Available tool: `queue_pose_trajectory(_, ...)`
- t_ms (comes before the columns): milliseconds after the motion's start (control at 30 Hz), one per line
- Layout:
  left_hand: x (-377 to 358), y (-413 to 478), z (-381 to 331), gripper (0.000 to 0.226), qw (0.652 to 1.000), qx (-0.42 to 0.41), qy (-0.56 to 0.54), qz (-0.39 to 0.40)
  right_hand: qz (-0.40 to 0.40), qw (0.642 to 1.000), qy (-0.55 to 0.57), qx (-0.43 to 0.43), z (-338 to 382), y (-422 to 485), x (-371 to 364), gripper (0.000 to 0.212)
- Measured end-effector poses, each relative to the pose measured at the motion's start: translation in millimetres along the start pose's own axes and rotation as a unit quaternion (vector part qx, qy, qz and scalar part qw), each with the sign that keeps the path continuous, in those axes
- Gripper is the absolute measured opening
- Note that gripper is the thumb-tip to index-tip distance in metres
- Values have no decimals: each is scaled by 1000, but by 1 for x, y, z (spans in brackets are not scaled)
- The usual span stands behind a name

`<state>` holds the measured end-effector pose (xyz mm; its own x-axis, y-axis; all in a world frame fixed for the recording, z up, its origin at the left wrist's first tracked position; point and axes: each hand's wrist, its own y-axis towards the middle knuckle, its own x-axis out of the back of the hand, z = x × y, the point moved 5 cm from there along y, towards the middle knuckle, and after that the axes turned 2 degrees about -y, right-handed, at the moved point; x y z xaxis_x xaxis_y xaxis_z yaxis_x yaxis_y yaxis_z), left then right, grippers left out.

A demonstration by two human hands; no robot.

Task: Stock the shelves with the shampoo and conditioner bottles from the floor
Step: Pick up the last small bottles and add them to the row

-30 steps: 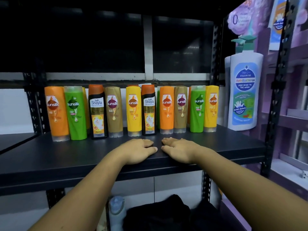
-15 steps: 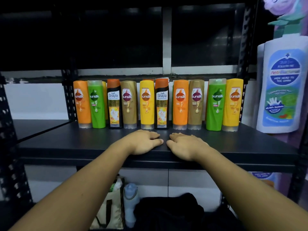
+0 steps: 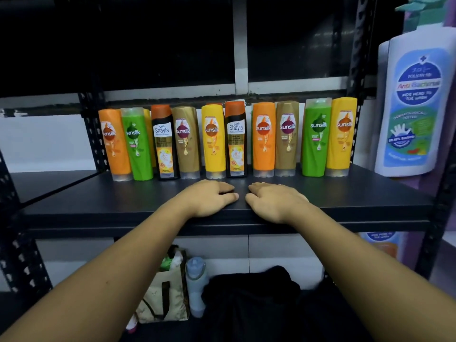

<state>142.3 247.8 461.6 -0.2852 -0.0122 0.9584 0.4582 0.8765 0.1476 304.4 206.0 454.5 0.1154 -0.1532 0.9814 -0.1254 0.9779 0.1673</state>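
Observation:
Several shampoo and conditioner bottles stand upright in a row at the back of the black shelf: an orange bottle at the left end, green ones, black Safi Shayla bottles, gold and yellow ones, ending with a yellow bottle at the right. More bottles stand partly hidden behind the row. My left hand and my right hand lie palm down side by side on the shelf's front, fingers relaxed, holding nothing, just short of the bottles.
A large white pump bottle stands at the right end. Black perforated uprights frame the shelf. Below it sit a beige tote bag, a pale blue water bottle and a dark bundle of cloth.
The view has shifted so the row of bottles and the shelf sit further right and nearer. Both hands stay flat on the shelf front.

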Motion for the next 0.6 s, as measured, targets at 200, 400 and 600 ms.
queue_pose_trajectory(200,-3,1,4,54,999,-39,-11,17,-24,1000,-18,-9,2,-1,-2,52)
queue_pose_trajectory(400,-12,17,11,57,995,-81,10,48,-61,998,-30,3,-1,2,-6,46)
queue_pose_trajectory(600,-16,17,13,61,992,-72,11,103,-50,998,8,23,2,3,-4,51)
